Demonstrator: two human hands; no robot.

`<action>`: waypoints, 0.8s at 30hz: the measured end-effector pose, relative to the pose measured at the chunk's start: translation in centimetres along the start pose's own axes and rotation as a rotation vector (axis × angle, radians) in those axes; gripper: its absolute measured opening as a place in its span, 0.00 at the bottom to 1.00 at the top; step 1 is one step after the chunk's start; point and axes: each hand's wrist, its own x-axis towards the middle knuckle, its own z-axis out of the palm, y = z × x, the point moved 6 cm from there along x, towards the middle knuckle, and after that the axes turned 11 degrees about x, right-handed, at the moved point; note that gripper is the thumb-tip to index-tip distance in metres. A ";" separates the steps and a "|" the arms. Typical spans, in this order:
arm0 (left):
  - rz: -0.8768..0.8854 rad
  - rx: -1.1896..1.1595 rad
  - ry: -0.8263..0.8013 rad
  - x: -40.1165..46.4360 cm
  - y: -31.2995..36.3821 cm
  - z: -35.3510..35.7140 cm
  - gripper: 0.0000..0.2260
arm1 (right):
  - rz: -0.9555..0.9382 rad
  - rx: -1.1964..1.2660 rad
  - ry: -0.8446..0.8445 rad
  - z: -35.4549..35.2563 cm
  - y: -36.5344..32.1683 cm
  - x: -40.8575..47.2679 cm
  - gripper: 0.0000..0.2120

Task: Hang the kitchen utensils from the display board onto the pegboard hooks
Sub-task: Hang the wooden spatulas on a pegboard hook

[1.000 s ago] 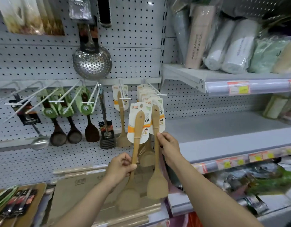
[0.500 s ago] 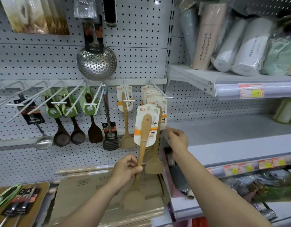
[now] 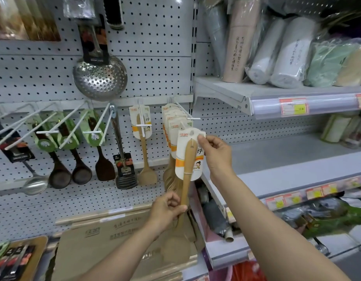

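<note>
Wooden spatula (image 3: 186, 175) on its paper card (image 3: 188, 155), held at the tip of a pegboard hook (image 3: 183, 125) just right of centre frame.

The left hand (image 3: 167, 209) is closed around the lower handle; the right hand (image 3: 217, 155) pinches the card's upper right corner between thumb and fingers, beside the hang hole. Whether the hole is already over the hook tip cannot be told. Identical carded spatulas (image 3: 171, 118) hang behind it on the same hook. The spatula looks light and stiff, its smooth wood offering a firm hold at mid-handle. The card is thin and likely to bend or tear at the hole, so it is best guided by a corner while the handle carries the weight.
</note>
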 end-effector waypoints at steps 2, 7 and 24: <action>-0.010 -0.020 -0.007 0.3 0.0 0.2 0.06 | -0.002 -0.030 -0.020 0.4 0.2 0.4 0.06; 0.013 -0.063 -0.034 1.4 0.6 0.6 0.05 | -0.008 -0.019 -0.028 1.1 0.6 1.2 0.05; 0.040 0.023 0.015 8.1 1.4 -0.2 0.09 | 0.024 -0.157 -0.211 4.5 1.1 5.6 0.06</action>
